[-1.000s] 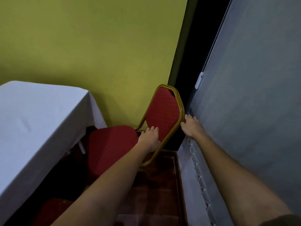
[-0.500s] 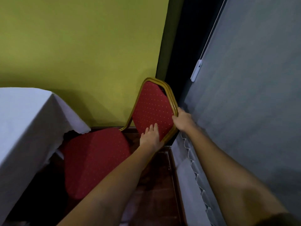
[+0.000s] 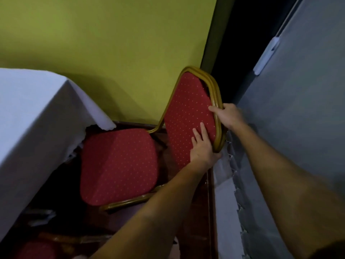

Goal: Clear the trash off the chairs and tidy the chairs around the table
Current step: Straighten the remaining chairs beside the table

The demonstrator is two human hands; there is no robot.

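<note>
There is one view only, so no part of the scene is shared with another. The head-worn wide-angle camera looks forward and steeply down from above, close over both bare forearms, which enter from the lower right of the frame. It faces a corner: an olive-green painted wall (image 3: 112, 43) fills the upper left, a grey curtain (image 3: 298, 109) the right edge. A white-clothed table (image 3: 28, 118) lies at the left edge. Straight lines bow outward toward the frame borders.

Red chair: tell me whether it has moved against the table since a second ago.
Yes. The red chair has come out from under the tablecloth; its seat now shows almost whole, with both hands on its backrest.
</note>
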